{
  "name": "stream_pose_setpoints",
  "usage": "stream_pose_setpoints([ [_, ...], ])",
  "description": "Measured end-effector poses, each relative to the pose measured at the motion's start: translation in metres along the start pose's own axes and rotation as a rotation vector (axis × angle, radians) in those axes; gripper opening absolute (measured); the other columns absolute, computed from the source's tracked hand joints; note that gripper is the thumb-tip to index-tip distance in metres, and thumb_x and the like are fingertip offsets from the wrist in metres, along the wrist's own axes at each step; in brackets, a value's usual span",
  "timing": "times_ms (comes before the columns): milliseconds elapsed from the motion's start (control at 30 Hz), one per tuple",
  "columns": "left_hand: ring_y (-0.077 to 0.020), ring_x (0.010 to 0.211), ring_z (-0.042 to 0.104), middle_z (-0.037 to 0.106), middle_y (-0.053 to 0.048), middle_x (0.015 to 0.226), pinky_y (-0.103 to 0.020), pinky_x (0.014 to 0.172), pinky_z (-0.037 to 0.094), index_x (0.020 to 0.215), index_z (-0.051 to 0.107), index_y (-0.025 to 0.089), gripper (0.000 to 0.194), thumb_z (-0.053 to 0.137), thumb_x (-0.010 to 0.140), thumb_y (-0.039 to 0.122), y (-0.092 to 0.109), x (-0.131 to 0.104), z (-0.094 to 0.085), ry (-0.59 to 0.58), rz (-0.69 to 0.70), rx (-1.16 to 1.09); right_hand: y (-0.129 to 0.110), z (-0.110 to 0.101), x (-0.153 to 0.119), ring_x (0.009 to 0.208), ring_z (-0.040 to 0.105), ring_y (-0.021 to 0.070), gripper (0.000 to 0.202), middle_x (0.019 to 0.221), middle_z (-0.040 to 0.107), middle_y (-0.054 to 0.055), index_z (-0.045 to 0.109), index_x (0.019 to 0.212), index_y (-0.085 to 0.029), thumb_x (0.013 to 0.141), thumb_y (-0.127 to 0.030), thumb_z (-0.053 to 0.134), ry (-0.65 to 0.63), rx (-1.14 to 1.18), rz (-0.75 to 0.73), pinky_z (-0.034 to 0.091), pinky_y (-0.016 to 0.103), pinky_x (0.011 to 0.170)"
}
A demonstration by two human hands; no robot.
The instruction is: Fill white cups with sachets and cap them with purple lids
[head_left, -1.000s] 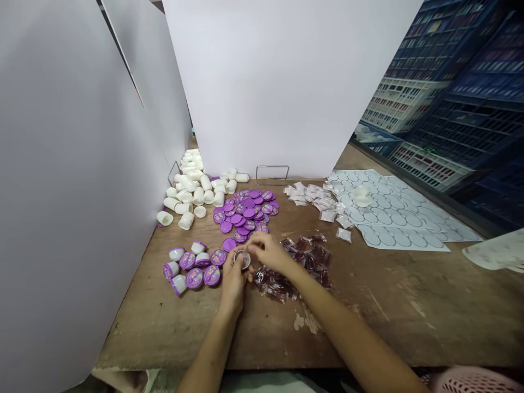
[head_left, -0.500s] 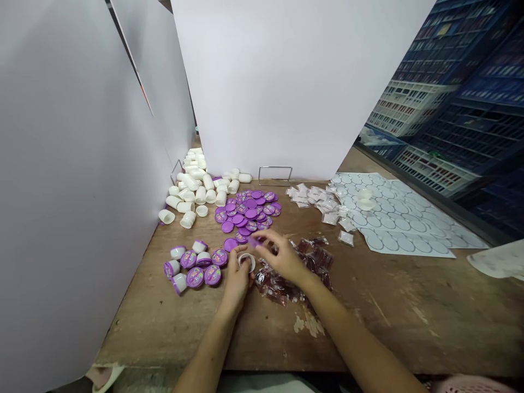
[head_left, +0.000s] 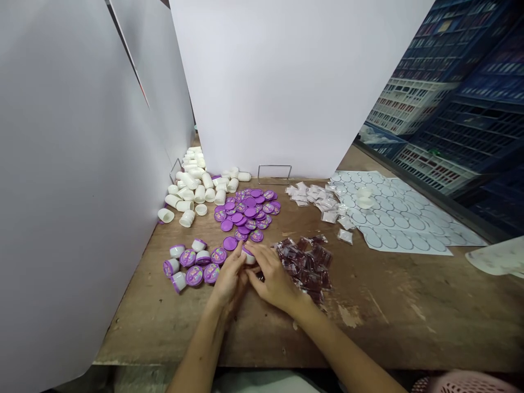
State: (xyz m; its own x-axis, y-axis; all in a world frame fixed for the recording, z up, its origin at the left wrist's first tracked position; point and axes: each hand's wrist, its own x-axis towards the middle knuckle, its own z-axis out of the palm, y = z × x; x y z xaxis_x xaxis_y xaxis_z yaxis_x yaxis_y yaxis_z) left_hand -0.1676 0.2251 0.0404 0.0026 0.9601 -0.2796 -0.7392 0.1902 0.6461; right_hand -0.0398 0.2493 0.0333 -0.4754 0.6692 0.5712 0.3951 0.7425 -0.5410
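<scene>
A small white cup [head_left: 249, 258] with a purple lid on top is held between both hands near the middle of the table. My left hand [head_left: 230, 277] wraps its left side, and my right hand [head_left: 273, 277] grips it from the right with fingers over the lid. The fingers hide most of the cup. Left of my hands lie several lidded cups [head_left: 195, 275] with printed purple lids. Just beyond is a heap of loose purple lids [head_left: 245, 213]. Dark reddish-brown sachets [head_left: 307, 262] lie by my right hand.
Open white cups [head_left: 190, 191] are piled at the back left. Small white sachets [head_left: 319, 201] and sheets printed with circles [head_left: 393, 218] lie at the back right. White panels [head_left: 295, 87] wall the wooden table [head_left: 388, 327]; stacked crates [head_left: 458, 103] stand beyond.
My right hand has brought the purple lid down onto the cup in my left hand. Both hands are now together around it.
</scene>
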Motion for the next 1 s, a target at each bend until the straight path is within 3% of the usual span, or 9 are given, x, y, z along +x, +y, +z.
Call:
stream_pose_setpoints([
  [167, -0.018, 0.089, 0.067, 0.07, -0.009, 0.107, -0.031, 0.082, 0.051, 0.12, 0.059, 0.019, 0.047, 0.073, 0.077, 0.035, -0.007, -0.003, 0.003, 0.085, 0.101, 0.179, 0.005, 0.01, 0.001, 0.096, 0.063, 0.0256, 0.04, 0.103, 0.07, 0.012, 0.058, 0.124, -0.017, 0.086, -0.008, 0.051, 0.189, -0.047, 0.056, 0.052, 0.042, 0.084],
  [367, -0.0145, 0.075, 0.064, 0.069, -0.002, 0.08, -0.026, 0.073, 0.05, 0.084, 0.066, 0.017, 0.022, 0.076, 0.072, 0.033, -0.006, -0.007, 0.011, 0.288, 0.518, 0.479, -0.006, 0.018, 0.005, 0.099, 0.063, 0.0255, 0.038, 0.105, 0.069, 0.012, 0.057, 0.122, -0.017, 0.087, -0.008, 0.046, 0.227, -0.038, 0.124, 0.052, 0.043, 0.086],
  [500, -0.0149, 0.075, 0.063, 0.068, -0.001, 0.079, -0.026, 0.074, 0.049, 0.082, 0.067, 0.017, 0.019, 0.073, 0.073, 0.032, -0.007, -0.006, 0.009, 0.333, 0.577, 0.568, -0.011, 0.025, 0.01, 0.108, 0.061, 0.0239, 0.04, 0.115, 0.066, 0.012, 0.052, 0.125, -0.019, 0.088, -0.007, 0.042, 0.219, 0.024, 0.102, 0.05, 0.042, 0.093],
  [600, -0.0169, 0.076, 0.063, 0.069, -0.003, 0.081, -0.028, 0.072, 0.049, 0.084, 0.066, 0.017, 0.02, 0.071, 0.075, 0.035, 0.0, -0.004, 0.003, 0.292, 0.558, 0.672, -0.004, 0.026, 0.013, 0.105, 0.061, 0.0234, 0.042, 0.112, 0.067, 0.01, 0.053, 0.123, -0.02, 0.086, -0.005, 0.044, 0.206, 0.048, 0.106, 0.051, 0.04, 0.089],
  [733, -0.0226, 0.085, 0.062, 0.068, -0.008, 0.088, -0.035, 0.079, 0.048, 0.087, 0.066, 0.018, 0.027, 0.054, 0.088, 0.042, 0.044, 0.011, -0.014, 0.162, 0.537, 1.182, 0.006, 0.032, 0.006, 0.107, 0.06, 0.0258, 0.046, 0.115, 0.067, 0.011, 0.054, 0.124, -0.02, 0.081, -0.004, 0.05, 0.102, 0.004, 0.126, 0.05, 0.044, 0.091],
  [767, -0.0246, 0.09, 0.061, 0.067, -0.01, 0.093, -0.038, 0.084, 0.046, 0.091, 0.065, 0.017, 0.03, 0.048, 0.091, 0.042, 0.061, 0.019, -0.02, 0.217, 0.576, 1.341, 0.006, 0.034, 0.003, 0.108, 0.059, 0.0265, 0.049, 0.115, 0.066, 0.012, 0.054, 0.125, -0.019, 0.079, -0.003, 0.05, 0.047, -0.008, 0.12, 0.05, 0.045, 0.091],
  [867, -0.0341, 0.11, 0.053, 0.058, -0.022, 0.115, -0.047, 0.094, 0.039, 0.113, 0.058, 0.01, 0.036, 0.053, 0.089, 0.037, 0.11, 0.051, -0.036, 0.539, 0.604, 1.763, -0.002, 0.041, -0.008, 0.112, 0.057, 0.0282, 0.053, 0.123, 0.063, 0.014, 0.054, 0.126, -0.018, 0.076, 0.0, 0.052, -0.114, -0.05, 0.088, 0.049, 0.047, 0.092],
  [933, -0.0371, 0.113, 0.049, 0.054, -0.024, 0.121, -0.049, 0.095, 0.036, 0.117, 0.056, 0.01, 0.039, 0.057, 0.086, 0.033, 0.131, 0.075, -0.044, 0.542, 0.522, 1.986, -0.01, 0.041, -0.011, 0.12, 0.052, 0.0299, 0.046, 0.134, 0.057, 0.015, 0.057, 0.121, -0.019, 0.078, -0.003, 0.055, -0.197, -0.062, 0.036, 0.046, 0.049, 0.095],
  [1000, -0.0375, 0.115, 0.047, 0.055, -0.023, 0.121, -0.049, 0.097, 0.034, 0.111, 0.059, 0.011, 0.031, 0.058, 0.083, 0.025, 0.141, 0.096, -0.047, 0.455, 0.466, 2.096, -0.015, 0.039, -0.007, 0.124, 0.049, 0.0304, 0.036, 0.137, 0.055, 0.013, 0.06, 0.116, -0.021, 0.082, -0.011, 0.059, -0.236, -0.054, -0.001, 0.042, 0.05, 0.098],
])
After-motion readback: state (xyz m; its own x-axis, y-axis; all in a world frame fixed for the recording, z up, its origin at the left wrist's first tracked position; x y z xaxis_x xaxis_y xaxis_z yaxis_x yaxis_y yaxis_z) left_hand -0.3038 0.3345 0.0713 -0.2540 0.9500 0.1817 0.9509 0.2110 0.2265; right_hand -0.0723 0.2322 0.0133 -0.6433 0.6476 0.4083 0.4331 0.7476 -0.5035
